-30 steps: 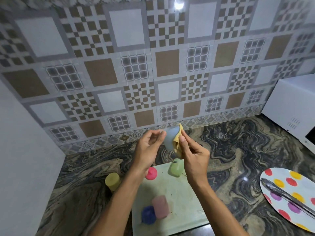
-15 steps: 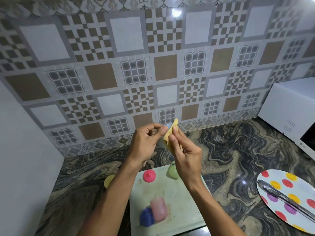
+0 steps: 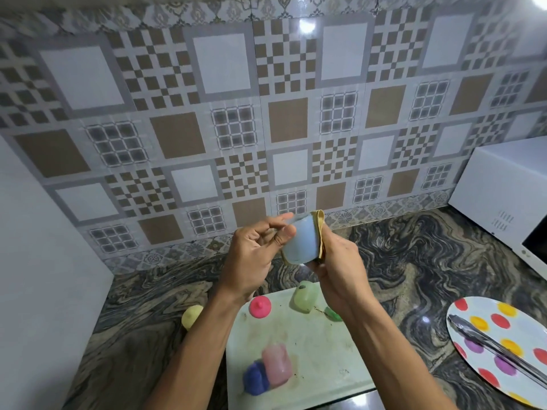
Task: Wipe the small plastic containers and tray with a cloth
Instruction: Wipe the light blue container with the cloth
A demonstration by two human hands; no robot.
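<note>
In the head view the left hand (image 3: 251,258) pinches the rim of a pale blue container (image 3: 299,244), held in the air above the back edge of the tray (image 3: 319,344). The right hand (image 3: 340,270) clenches a yellow cloth (image 3: 320,232) against the container's side. The step in hand looks like wiping this container; the next move probably calls for turning it so the cloth reaches the rest, then setting it down.

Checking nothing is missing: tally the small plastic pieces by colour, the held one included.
Pale blue pot: 1
Yellow pot: 1
Green pot and green piece: 2
Pink lid and pink pot: 2
Dark blue piece: 1
Total: 7
</note>
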